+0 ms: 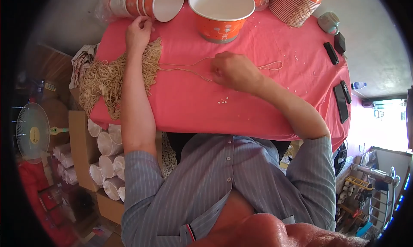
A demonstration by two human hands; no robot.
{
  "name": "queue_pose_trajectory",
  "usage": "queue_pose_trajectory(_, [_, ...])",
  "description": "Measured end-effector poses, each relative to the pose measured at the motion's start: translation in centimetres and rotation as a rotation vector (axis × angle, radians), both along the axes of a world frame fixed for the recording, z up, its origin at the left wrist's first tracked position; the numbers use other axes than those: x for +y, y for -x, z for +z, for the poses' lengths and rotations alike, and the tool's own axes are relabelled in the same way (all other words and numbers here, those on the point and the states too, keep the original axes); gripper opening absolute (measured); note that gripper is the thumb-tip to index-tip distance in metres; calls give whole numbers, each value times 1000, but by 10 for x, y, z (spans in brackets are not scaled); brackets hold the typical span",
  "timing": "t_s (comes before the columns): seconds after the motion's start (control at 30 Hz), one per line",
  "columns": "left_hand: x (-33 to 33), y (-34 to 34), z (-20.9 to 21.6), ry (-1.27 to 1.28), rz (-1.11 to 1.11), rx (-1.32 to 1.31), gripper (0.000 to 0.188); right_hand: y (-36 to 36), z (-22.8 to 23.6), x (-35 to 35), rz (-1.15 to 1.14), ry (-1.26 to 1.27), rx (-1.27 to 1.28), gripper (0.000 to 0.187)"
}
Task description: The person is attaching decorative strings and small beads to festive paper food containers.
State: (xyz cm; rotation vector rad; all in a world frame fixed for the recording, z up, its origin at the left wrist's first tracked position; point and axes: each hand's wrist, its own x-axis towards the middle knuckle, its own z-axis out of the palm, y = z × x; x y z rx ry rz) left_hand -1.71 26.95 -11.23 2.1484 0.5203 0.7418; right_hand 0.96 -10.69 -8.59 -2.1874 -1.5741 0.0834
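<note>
My right hand (236, 73) is closed over the middle of the table, gripping a thin beige cord (185, 68). Two strands of it run left to a big heap of loose beige cords (107, 79), and a loop comes out on the right of the hand. My left forearm crosses that heap. Beyond it, my left hand (140, 30) has its fingers bent together at the lower edge of a lying stack of orange and white paper buckets (148, 4); anything in those fingers is hidden. Small white beads (223, 101) lie nearer to me on the pink cloth.
A large open paper bucket (221, 32) stands at the back centre. Stacked buckets (297, 6) with cords hanging on them are behind it to the right. A mug (328, 22), a phone (340, 103) and small black items line the right edge. Cartons of white cups (107, 144) stand below left.
</note>
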Motion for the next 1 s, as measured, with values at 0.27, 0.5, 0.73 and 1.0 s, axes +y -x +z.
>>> queue_pose_trajectory(0.27, [-12,4,31,-177,-67,-230,20,-72,96,-74,-238,-554,721,20])
queue_pose_trajectory(0.5, [-149,4,112,-304,-198,-252,19,-117,109,-78,-274,-473,548,23])
queue_pose_trajectory(0.73, [-218,-17,124,-506,-581,38,34,-124,96,-73,-202,-327,359,29])
queue_pose_trajectory(1.0, [-221,-24,105,-526,-474,37,31,-119,83,-62,-246,-271,433,28])
